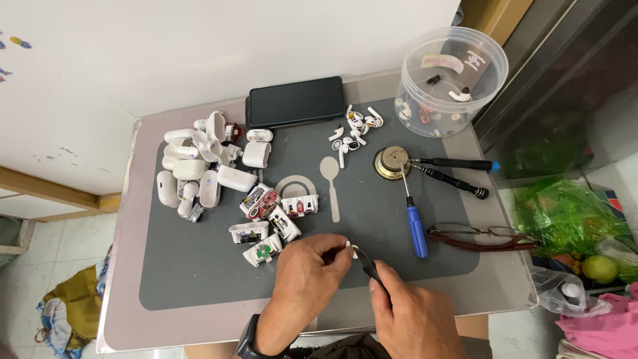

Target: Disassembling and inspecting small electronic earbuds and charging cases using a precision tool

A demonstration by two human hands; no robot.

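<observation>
Down at the near edge of the grey work mat (pixel 199 266), both hands meet over a small white earbud piece (pixel 350 247). The left hand (pixel 307 272) comes in from below with a dark watch on the wrist, knuckles up, thumb and fingertips pinched closed on the white piece. The right hand (pixel 415 316) lies just beside it, curled closed around a slim black tool (pixel 367 264) whose tip reaches the white piece.

Largest on the mat is the heap of white earphone charging cases (pixel 199 166) at the far left, some shut and some split open. Between that heap and the left hand lie opened case halves with bare circuit boards (pixel 269 216). A black phone (pixel 296 101) lies face up at the mat's far edge. At the far right stands a clear round plastic tub (pixel 454 80), lid off, holding one white earbud, some small dark bits and a scatter of tiny parts along its bottom. Near it sit loose white earbuds (pixel 355 129), a round brass-coloured disc (pixel 391 162), two black screwdrivers (pixel 452 171), a blue-handled screwdriver (pixel 415 223) and folded brown glasses (pixel 482 238).
</observation>
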